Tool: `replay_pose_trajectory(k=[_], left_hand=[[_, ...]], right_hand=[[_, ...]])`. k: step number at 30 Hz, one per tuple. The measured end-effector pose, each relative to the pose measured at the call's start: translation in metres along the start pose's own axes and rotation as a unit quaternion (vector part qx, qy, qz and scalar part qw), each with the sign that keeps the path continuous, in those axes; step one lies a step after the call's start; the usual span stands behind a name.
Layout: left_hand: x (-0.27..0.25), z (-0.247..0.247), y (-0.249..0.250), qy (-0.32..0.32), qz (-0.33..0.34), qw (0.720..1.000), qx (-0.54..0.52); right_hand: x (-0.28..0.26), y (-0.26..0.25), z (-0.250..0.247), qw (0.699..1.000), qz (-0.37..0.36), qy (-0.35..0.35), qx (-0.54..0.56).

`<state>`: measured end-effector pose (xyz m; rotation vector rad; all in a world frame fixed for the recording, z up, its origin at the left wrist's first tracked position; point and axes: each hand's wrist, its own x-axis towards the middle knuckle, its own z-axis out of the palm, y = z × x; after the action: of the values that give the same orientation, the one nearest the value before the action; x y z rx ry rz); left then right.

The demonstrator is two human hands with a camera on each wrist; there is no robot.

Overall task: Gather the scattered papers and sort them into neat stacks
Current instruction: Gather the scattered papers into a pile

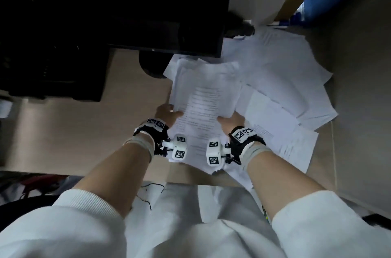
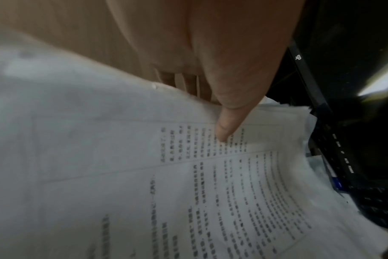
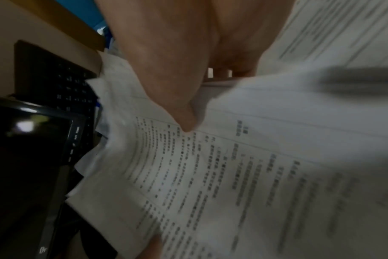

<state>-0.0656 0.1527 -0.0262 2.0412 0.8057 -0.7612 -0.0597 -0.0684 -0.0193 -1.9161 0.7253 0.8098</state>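
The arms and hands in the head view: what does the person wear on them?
White ribbed sleeves are pushed up the forearms. Each wrist carries a black strap over a grey band, white blocks printed with black-and-white square markers, and thin black cables. The left hand and right hand are bare.

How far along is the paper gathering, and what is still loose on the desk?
Partly done. A thick bundle of sheets is already collected, though its edges are still ragged. In hand: the left hand and right hand each hold a side of it, thumbs on top. Left: loose papers still fanned over the desk to the right, and no neat stack is visible yet.
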Motion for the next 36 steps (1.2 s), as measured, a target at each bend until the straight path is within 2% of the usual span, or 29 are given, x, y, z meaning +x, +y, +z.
replay_pose_trajectory(k=[4, 7, 10, 16, 19, 21, 23, 25, 28, 30, 32, 34, 36], left_hand=[[0.034, -0.012, 0.003, 0.04, 0.014, 0.999, -0.022], [0.046, -0.017, 0.016, -0.002, 0.041, 0.999, -0.016], [0.053, -0.019, 0.018, 0.008, 0.059, 0.998, -0.029], [0.048, -0.025, 0.02, 0.042, 0.072, 0.995, -0.051], [0.038, -0.01, 0.033, 0.035, 0.09, 0.989, -0.116], [0.033, 0.006, 0.039, 0.012, 0.088, 0.987, -0.134], [0.029, 0.021, 0.043, -0.023, 0.075, 0.994, -0.081], [0.025, 0.033, 0.047, -0.035, 0.075, 0.995, 0.051], [0.017, 0.046, 0.056, -0.015, 0.088, 0.985, 0.148], [0.016, 0.052, 0.058, -0.007, 0.093, 0.986, 0.14], [0.014, 0.056, 0.057, -0.031, 0.081, 0.989, 0.122], [0.012, 0.059, 0.055, -0.044, 0.077, 0.992, 0.093], [0.005, 0.064, 0.057, -0.033, 0.101, 0.992, 0.063]], right_hand=[[0.02, -0.024, 0.014, 0.999, 0.002, 0.038, 0.025], [0.025, -0.04, 0.023, 0.997, 0.026, 0.05, 0.05], [0.024, -0.046, 0.03, 0.995, 0.052, 0.059, 0.064], [0.019, -0.044, 0.027, 0.994, 0.064, 0.074, 0.053], [0.015, -0.037, 0.013, 0.996, 0.05, 0.064, 0.021], [0.012, -0.03, -0.003, 0.992, 0.073, 0.084, 0.054], [0.013, -0.018, -0.018, 0.985, 0.115, 0.123, 0.018], [0.008, -0.003, -0.027, 0.978, 0.145, 0.146, -0.026], [0.003, 0.014, -0.033, 0.981, 0.142, 0.126, 0.041], [0.002, 0.019, -0.035, 0.984, 0.119, 0.095, 0.096], [0.0, 0.022, -0.036, 0.979, 0.114, 0.083, 0.148], [-0.006, 0.024, -0.037, 0.975, 0.107, 0.096, 0.168], [-0.011, 0.031, -0.041, 0.968, 0.099, 0.125, 0.195]])
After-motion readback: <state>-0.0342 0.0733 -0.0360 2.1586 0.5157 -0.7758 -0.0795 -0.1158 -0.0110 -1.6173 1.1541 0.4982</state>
